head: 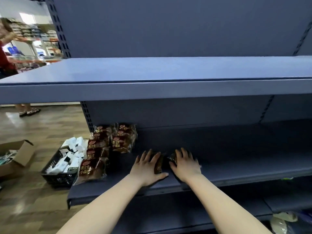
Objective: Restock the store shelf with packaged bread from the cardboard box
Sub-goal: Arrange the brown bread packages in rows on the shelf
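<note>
Left hand (148, 166) and right hand (184, 163) rest spread-fingered, gripping nothing, on bread packs (158, 165) that could slip off the shelf (236, 168) lip.

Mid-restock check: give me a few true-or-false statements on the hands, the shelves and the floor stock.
1. The left hand and right hand each rest on a bread pack on the lower shelf. True.
2. The upper shelf is full of bread. False: its visible top is bare.
3. Two rows of bread packs sit at the lower shelf's left end. True.
4. The black crate sits on the lower shelf. False: it stands on the floor.
</note>
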A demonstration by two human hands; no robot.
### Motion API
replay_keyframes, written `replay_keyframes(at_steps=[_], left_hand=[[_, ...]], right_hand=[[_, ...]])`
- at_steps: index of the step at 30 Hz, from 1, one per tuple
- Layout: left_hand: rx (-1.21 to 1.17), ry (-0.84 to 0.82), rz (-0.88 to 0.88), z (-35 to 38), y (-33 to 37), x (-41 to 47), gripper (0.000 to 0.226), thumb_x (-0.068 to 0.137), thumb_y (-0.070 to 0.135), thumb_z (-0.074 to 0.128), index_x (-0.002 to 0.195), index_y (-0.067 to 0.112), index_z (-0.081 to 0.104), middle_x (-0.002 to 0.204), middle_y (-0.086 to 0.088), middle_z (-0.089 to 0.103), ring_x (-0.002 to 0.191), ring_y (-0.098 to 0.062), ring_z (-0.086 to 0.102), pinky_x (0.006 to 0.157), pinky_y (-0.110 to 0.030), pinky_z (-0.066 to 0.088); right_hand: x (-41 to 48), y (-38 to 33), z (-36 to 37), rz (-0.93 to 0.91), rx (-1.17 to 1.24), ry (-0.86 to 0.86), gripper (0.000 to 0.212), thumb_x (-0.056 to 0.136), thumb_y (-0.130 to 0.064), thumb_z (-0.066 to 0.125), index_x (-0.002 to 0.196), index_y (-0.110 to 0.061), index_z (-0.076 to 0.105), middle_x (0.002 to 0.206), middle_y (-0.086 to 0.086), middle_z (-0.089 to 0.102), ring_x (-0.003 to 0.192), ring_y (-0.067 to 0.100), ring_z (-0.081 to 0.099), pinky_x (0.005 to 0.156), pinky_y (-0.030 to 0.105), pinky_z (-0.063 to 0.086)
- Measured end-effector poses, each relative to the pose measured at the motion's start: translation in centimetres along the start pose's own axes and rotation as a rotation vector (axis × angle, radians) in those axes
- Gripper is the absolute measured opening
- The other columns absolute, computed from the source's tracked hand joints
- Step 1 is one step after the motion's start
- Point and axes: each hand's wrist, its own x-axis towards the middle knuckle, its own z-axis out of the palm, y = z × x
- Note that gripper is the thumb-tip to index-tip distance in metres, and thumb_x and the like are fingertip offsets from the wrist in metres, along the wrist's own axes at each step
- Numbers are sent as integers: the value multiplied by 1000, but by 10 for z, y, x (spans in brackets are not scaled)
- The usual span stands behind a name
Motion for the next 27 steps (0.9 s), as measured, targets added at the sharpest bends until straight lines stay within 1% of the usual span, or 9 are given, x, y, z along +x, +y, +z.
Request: replay_keyframes(at_steps=[2, 7, 10, 11, 13, 15, 17, 22, 27], left_hand=[[-20, 9, 16, 1, -4, 6, 92, 80, 76, 41, 151, 35, -1, 161, -3, -5, 148, -24, -4, 120, -43, 4], [-62, 24, 42, 4, -4, 22, 92, 80, 75, 43, 151, 35, -1, 161, -4, -4, 148, -24, -1, 120, -41, 5], [-57, 3, 46, 4, -4, 26, 93, 79, 75, 43, 151, 35, -2, 161, -4, -5, 147, -25, -1, 120, -42, 5], [-56, -14, 46, 3, -4, 27, 94, 79, 76, 43, 151, 35, -2, 161, -4, -5, 147, -25, -1, 120, -42, 5], [-57, -58, 49, -1, -6, 27, 96, 79, 76, 44, 151, 35, -5, 161, -3, -6, 147, -26, -2, 119, -44, 3], [-46, -90, 61, -6, -9, 27, 100, 78, 76, 45, 151, 33, -7, 161, -3, -7, 148, -25, -2, 119, -45, 2], [-35, -90, 67, -11, -15, 24, 103, 77, 76, 47, 151, 31, -8, 161, -3, -6, 148, -24, -1, 119, -45, 1], [9, 5, 92, -26, -34, 10, 106, 73, 75, 54, 152, 29, 2, 160, -2, -5, 148, -23, 0, 120, -42, 2], [32, 152, 77, -49, -58, -7, 99, 77, 75, 49, 153, 26, 7, 160, -1, -4, 148, -22, -1, 120, -41, 2]], right_hand=[[6, -3, 1, 28, 27, 3, 66, 96, -52, 35, 150, -20, 16, 159, 5, 7, 144, 29, 13, 111, 47, 23], [11, -2, 5, 55, 28, 7, 69, 93, -54, 38, 150, -23, 14, 159, 5, 6, 139, 33, 20, 109, 47, 25], [9, 2, 5, 50, 27, 6, 72, 92, -56, 38, 151, -25, 10, 159, 7, 4, 139, 34, 22, 112, 49, 20], [6, 4, 5, 58, 17, 29, 74, 91, -57, 39, 151, -26, 8, 158, 8, 9, 138, 33, 24, 113, 51, 15], [-1, 8, 5, 110, -2, 100, 80, 88, -59, 40, 152, -25, 6, 153, 9, 26, 135, 32, 32, 113, 53, 12], [-8, 10, 4, 177, 39, 143, 84, 85, -59, 44, 151, -23, 6, 144, 7, 42, 130, 30, 38, 111, 52, 18], [-11, 12, -1, 196, 69, 179, 84, 84, -55, 48, 150, -21, 9, 141, 6, 45, 129, 30, 39, 109, 50, 25], [-8, 4, -27, 89, 15, 292, 83, 87, -50, 52, 151, -17, 11, 143, 7, 41, 132, 31, 34, 112, 51, 22], [3, -34, -42, -54, 32, 336, 75, 89, -51, 53, 148, -21, 18, 144, 5, 40, 134, 30, 30, 115, 53, 14]])
